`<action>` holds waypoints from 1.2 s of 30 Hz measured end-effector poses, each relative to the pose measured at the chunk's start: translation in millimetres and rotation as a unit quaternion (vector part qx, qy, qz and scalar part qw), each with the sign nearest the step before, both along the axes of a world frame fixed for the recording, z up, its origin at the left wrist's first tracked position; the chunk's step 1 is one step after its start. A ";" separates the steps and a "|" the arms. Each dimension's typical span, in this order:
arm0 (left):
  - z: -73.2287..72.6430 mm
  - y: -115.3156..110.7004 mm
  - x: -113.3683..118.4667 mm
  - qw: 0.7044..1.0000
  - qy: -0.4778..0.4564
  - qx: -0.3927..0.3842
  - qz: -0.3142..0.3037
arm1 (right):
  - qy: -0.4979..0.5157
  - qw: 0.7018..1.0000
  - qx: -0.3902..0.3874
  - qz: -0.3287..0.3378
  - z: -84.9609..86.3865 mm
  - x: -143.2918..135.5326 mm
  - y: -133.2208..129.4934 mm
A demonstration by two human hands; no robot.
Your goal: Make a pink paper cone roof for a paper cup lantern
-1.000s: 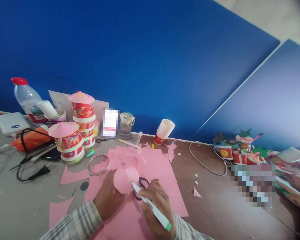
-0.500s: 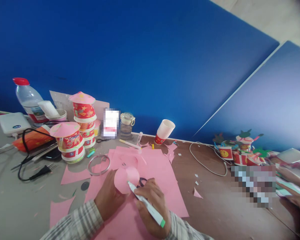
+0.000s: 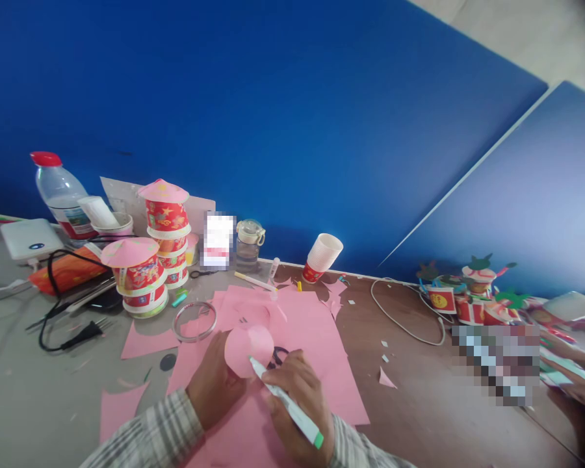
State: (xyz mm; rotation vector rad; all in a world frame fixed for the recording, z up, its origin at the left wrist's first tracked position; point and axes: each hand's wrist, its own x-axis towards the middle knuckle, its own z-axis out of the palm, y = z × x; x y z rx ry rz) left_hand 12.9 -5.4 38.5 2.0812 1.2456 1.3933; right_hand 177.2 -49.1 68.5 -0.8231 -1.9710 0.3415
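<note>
My left hand [image 3: 215, 383] holds a round pink paper piece [image 3: 238, 344] by its lower left edge, above a large pink sheet [image 3: 322, 364]. In my right hand [image 3: 303, 406] is a white marker [image 3: 292, 404] with a green end, its tip touching or very near the middle of the round piece. The dark handle of scissors [image 3: 279, 355] shows behind the right fingers; the rest is hidden. A clear tape ring [image 3: 194, 322] lies to the left of the round piece, beside pink offcuts [image 3: 149, 338].
Red cup towers with pink paper roofs [image 3: 163, 190] stand at left, near a bottle [image 3: 61, 195] and black cable [image 3: 80, 335]. Stacked cups [image 3: 323, 257] lean behind the sheet. At right are decorated cups [image 3: 470, 309] and another person's hand [image 3: 578, 396].
The whole view has shifted slightly, with objects appearing a little farther right. Both hands keep their hold, and the marker tip stays at the round piece.
</note>
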 end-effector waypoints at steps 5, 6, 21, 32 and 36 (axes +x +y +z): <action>-5.4 -0.8 -0.1 1.000 -0.012 -0.004 0.011 | 0.036 0.999 0.012 -0.020 3.9 5.9 -2.7; -7.3 -0.6 -0.2 1.000 -0.015 -0.006 0.010 | 0.041 0.999 0.006 -0.025 4.4 7.0 -3.3; -16.1 0.5 -2.4 0.997 -0.035 -0.064 -0.015 | 0.040 0.997 -0.038 -0.045 -6.8 9.4 -1.6; -12.5 0.7 -1.9 0.997 -0.037 -0.063 -0.007 | 0.040 0.998 -0.006 -0.041 -9.5 7.3 -5.2; -13.0 1.4 -1.7 0.997 -0.034 -0.065 -0.010 | 0.037 0.998 -0.015 -0.056 -10.1 8.7 -2.1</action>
